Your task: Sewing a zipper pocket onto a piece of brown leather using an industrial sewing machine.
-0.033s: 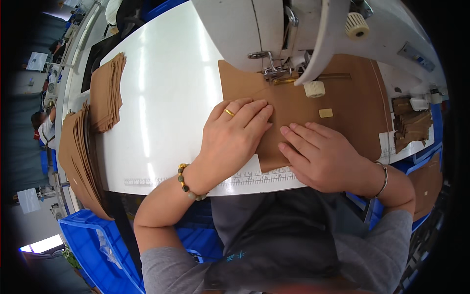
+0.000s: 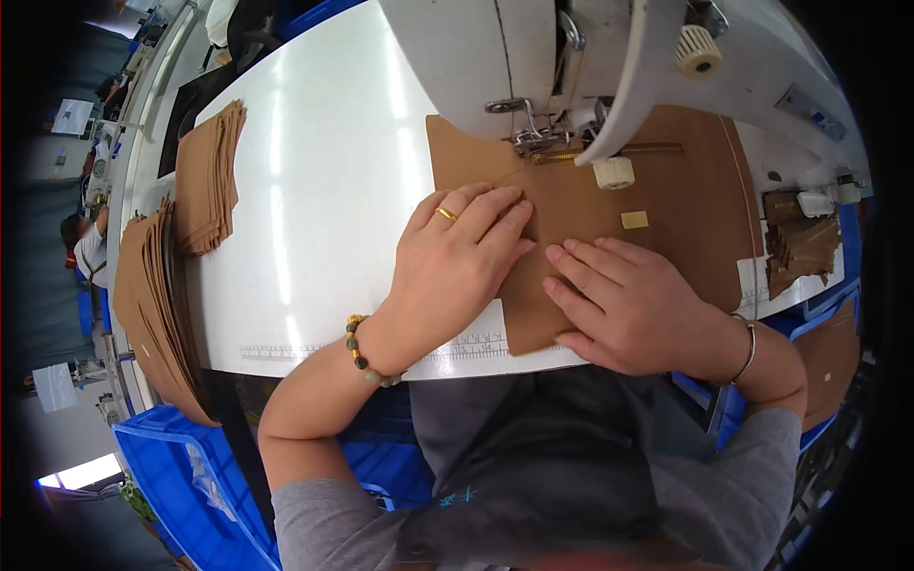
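A large flat brown panel (image 2: 571, 219), fabric or leather, lies on the white sewing table, its upper part under the head of a sewing machine (image 2: 457, 57). A narrow slot with what looks like gold zipper teeth (image 2: 562, 156) runs across it beside the metal presser foot (image 2: 538, 141). Below sits a small pale yellow patch (image 2: 634, 220). My left hand (image 2: 462, 243), with a gold ring, rests flat across the panel's left edge, fingers stretched out. My right hand (image 2: 619, 305) lies on the panel's lower part, fingers spread. Neither hand grips anything. The needle point cannot be made out.
Stacked brown panels (image 2: 205, 181) lie at the table's left, and another stack (image 2: 152, 314) hangs over that edge. Small brown pieces (image 2: 800, 243) are piled at right. A printed ruler (image 2: 457, 349) follows the front edge. A blue bin (image 2: 190, 485) stands lower left.
The panel's lower edge between my hands reaches slightly nearer to me, covering more of the ruler. My left thumb has shifted a little; both hands otherwise stay in place.
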Demonstrator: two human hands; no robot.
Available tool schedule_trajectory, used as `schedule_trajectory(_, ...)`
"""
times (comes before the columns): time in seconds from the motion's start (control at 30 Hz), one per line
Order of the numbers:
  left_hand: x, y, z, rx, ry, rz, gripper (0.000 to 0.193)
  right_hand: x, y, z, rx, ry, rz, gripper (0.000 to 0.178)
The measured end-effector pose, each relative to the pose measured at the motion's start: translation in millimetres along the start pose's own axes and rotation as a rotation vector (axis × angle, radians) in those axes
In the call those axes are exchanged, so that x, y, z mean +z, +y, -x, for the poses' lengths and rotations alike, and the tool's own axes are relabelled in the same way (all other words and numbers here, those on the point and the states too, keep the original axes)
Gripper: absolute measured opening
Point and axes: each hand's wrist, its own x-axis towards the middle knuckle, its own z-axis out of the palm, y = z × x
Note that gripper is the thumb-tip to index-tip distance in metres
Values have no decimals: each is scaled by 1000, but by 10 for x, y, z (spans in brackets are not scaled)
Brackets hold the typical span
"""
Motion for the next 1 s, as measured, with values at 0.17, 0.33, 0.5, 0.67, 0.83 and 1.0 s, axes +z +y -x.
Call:
schedule_trajectory(0.17,34,-33,-79,-24,-27,-23,56,-35,268,-133,195,-25,-45,57)
schedule_trajectory(0.33,43,-9,-87,-42,-76,-49,67,158,463,-220,302,98,61,61)
schedule_trajectory(0.5,56,4,-80,-69,-54,-29,67,203,464,-161,301,74,46,61)
schedule_trajectory(0.67,53,-22,-96,-59,-53,-5,66,192,472,-168,311,84,48,61)
schedule_trajectory(0.83,70,-68,-136,-58,-39,16,67,214,509,-173,328,86,46,62)
schedule_trajectory(1.0,100,-101,-164,-56,-28,14,67,223,560,-180,375,57,23,61)
